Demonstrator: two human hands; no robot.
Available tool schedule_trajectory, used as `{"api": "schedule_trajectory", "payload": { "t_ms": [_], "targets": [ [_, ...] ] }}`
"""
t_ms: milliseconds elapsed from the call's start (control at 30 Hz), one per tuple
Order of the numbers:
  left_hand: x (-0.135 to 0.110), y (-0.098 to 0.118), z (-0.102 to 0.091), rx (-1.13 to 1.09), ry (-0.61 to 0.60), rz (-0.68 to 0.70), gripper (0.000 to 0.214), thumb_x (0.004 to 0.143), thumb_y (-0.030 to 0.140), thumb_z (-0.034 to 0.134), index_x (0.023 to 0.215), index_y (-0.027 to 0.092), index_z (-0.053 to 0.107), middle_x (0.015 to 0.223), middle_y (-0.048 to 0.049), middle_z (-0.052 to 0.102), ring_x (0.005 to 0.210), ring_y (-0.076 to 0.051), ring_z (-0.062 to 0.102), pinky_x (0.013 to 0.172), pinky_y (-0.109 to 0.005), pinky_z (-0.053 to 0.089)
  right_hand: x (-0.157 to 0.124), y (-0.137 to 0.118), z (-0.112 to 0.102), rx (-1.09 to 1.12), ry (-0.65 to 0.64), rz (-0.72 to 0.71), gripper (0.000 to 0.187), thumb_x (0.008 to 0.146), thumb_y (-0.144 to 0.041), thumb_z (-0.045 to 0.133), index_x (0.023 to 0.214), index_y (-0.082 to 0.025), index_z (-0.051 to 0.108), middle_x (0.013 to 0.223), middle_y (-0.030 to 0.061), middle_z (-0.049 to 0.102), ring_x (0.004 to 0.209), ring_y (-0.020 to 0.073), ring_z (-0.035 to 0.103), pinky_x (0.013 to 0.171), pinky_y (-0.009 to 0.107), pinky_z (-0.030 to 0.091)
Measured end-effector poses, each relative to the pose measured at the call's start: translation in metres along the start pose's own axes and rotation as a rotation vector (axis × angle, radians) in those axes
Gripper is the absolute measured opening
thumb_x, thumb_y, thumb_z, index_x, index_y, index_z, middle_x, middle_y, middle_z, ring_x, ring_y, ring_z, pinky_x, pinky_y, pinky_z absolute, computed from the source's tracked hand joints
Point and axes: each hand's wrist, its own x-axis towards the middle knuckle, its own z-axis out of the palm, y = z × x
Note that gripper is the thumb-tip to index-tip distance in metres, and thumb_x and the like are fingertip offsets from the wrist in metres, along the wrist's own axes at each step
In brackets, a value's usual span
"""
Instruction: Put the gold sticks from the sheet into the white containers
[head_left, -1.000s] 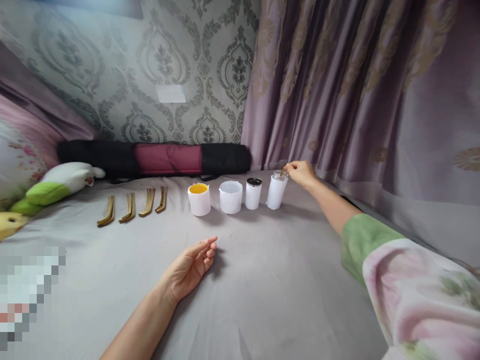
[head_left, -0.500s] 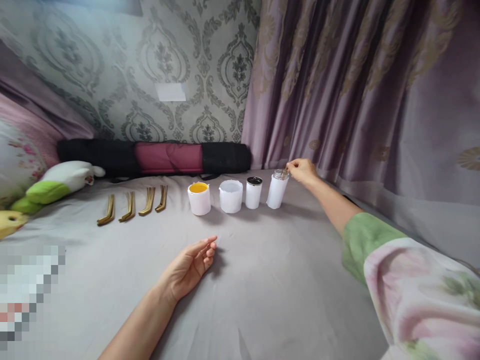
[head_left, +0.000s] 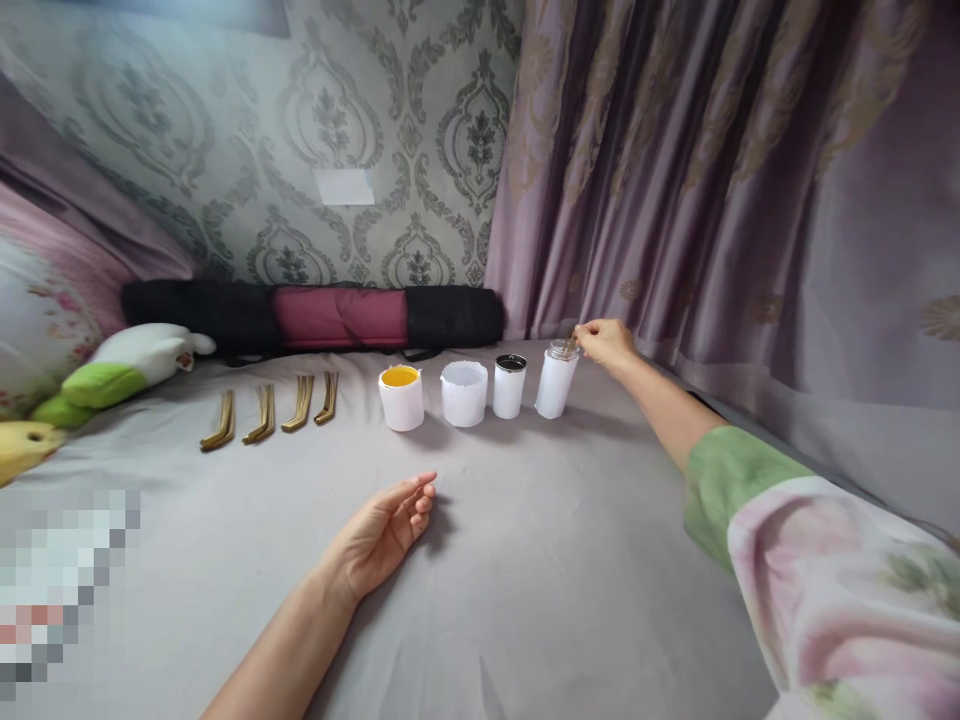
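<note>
My right hand (head_left: 607, 343), pinched closed, has hold of thin sticks (head_left: 571, 345) at the mouth of the jar (head_left: 555, 387); my left hand (head_left: 388, 532), loosely open and empty, rests on the sheet (head_left: 540, 580) toward eight o'clock. A cup (head_left: 510, 395) crowds the jar at nine, then two tubs (head_left: 403, 410), four bundles (head_left: 303, 402); the curtain (head_left: 637, 170) bounds one o'clock.

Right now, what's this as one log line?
right hand: pinching gold strips at mouth of rightmost jar | left hand: open, empty | four gold bundles: on sheet
</note>
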Motion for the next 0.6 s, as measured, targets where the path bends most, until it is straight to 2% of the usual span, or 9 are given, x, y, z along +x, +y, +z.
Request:
{"api": "schedule_trajectory", "payload": {
  "t_ms": [167,367,600],
  "targets": [
    [-0.0001,0.0004,-0.0003,-0.002,0.007,-0.005,0.019,0.077,0.008,0.053,0.096,0.007,0.055,0.076,-0.0045,0.055,0.056,-0.005,0.051,0.048,-0.016,0.047,0.0061,0.0068,0.0048,0.028,0.010,-0.003,0.029,0.077,-0.034,0.046,0.077,-0.015,0.068,0.073,0.0073,0.067,0.067,0.0167,0.062,0.059,0.025,0.046],
    [0.0017,0.0000,-0.0025,0.001,0.002,-0.002,0.019,0.077,0.009,0.054,0.096,0.007,0.056,0.077,-0.0052,0.054,0.057,-0.005,0.050,0.049,-0.016,0.047,0.0043,0.0086,0.0052,0.096,0.003,0.077,0.029,0.078,-0.033,0.045,0.080,-0.013,0.067,0.068,0.0066,0.066,0.050,0.0128,0.058,0.050,0.023,0.045],
    [0.0018,-0.0001,-0.0029,-0.001,-0.005,0.008,0.021,0.076,0.009,0.055,0.096,0.006,0.056,0.078,-0.0054,0.053,0.058,-0.005,0.050,0.049,-0.015,0.046,0.0000,0.0090,0.0021,0.217,-0.013,0.151,0.026,0.079,-0.031,0.047,0.081,-0.014,0.066,0.075,0.0073,0.067,0.044,0.0091,0.054,0.041,0.020,0.041]
  ]
}}
